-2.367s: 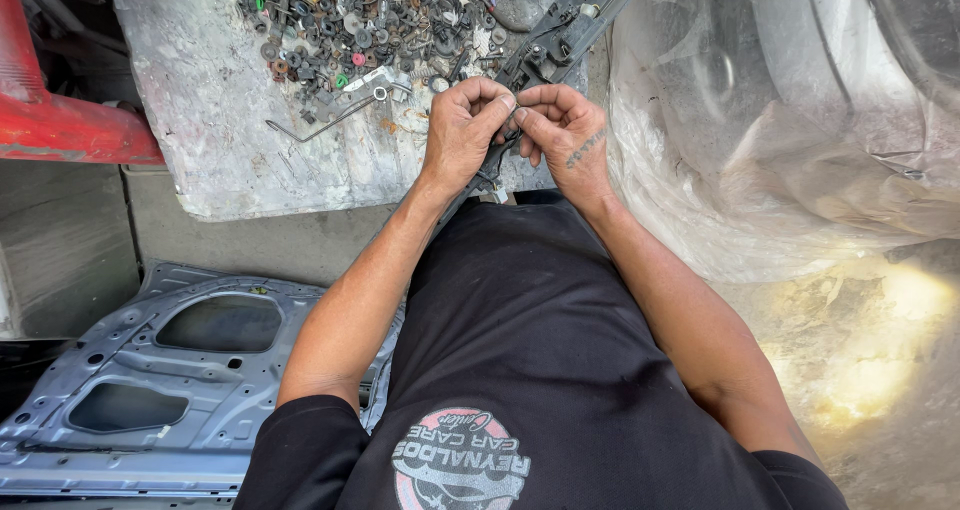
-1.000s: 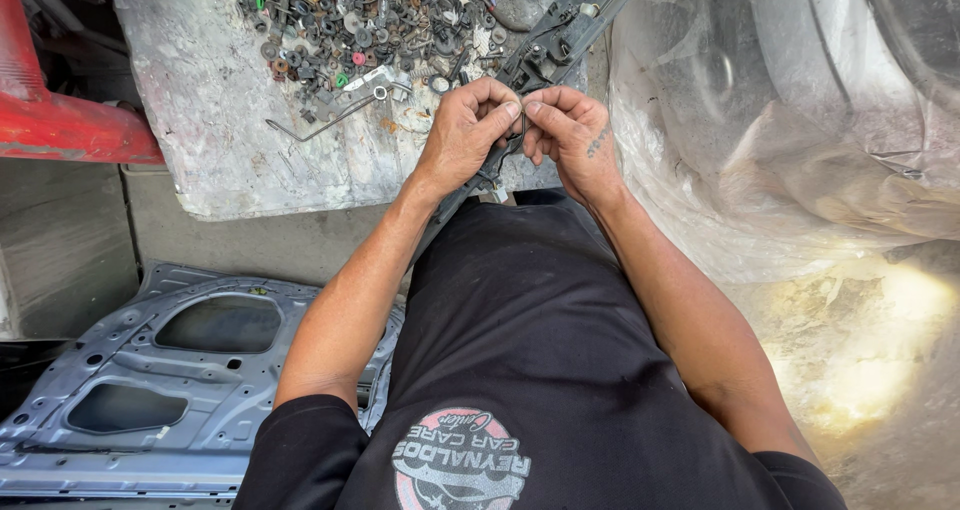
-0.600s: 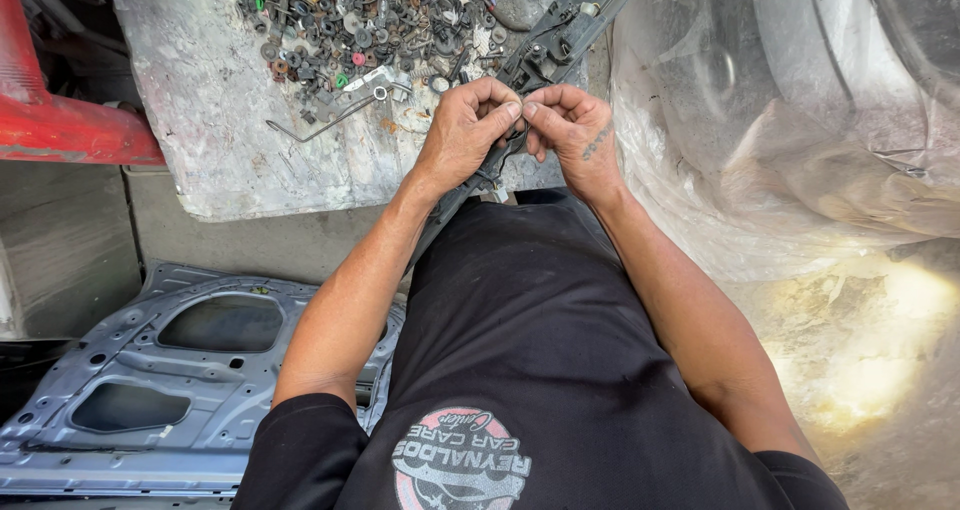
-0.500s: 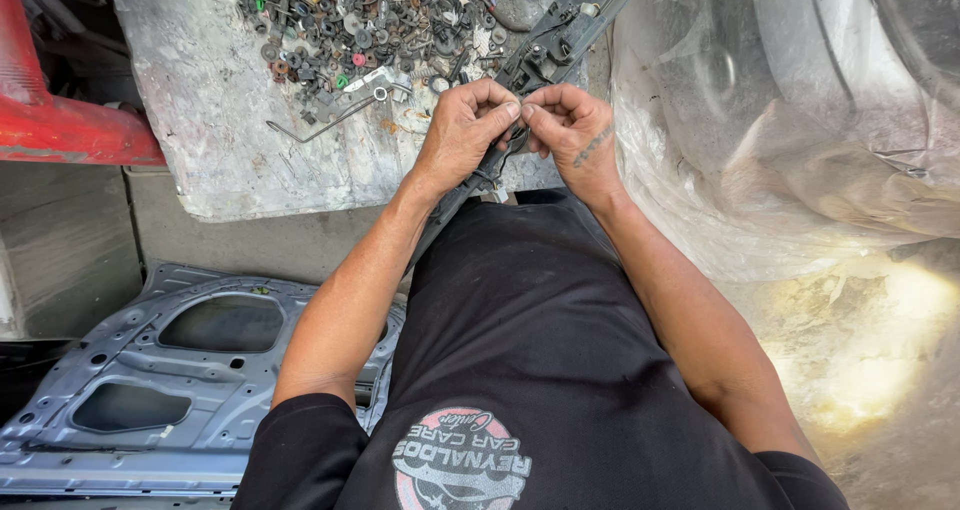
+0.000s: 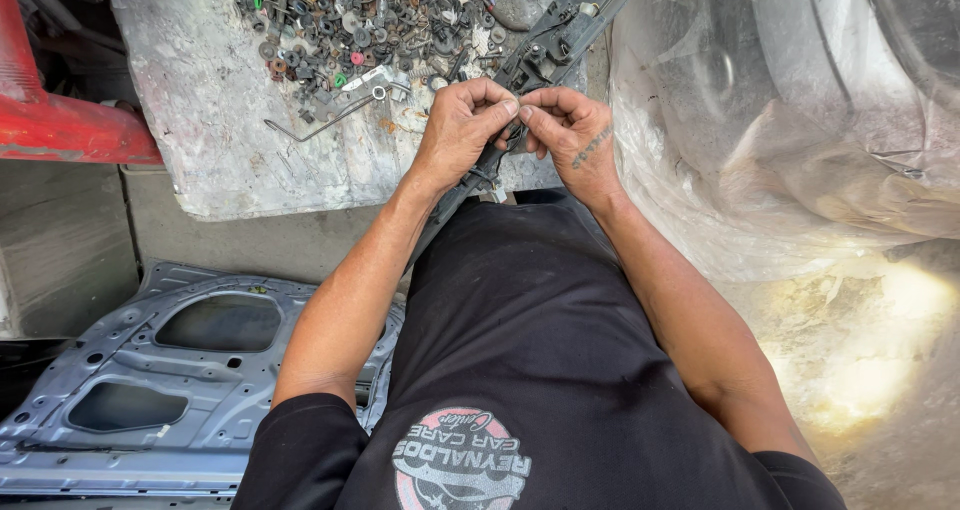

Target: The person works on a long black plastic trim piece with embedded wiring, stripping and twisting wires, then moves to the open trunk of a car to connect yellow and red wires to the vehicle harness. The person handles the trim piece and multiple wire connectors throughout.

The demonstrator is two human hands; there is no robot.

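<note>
My left hand and my right hand meet fingertip to fingertip over a long black metal rail mechanism. The rail runs from the top right of the worn white board down toward my body. Both hands pinch something very small between them, right above the rail; what it is stays hidden by my fingers. A heap of small hardware, with nuts, washers, clips and screws, lies on the board just beyond my left hand.
A bent wire rod lies on the board left of my hands. A red metal part stands at the left. A grey car door panel lies on the floor at lower left. Clear plastic sheeting covers the right side.
My fingertips have shifted slightly against each other on the small part; both hands stay in the same spot over the rail.
</note>
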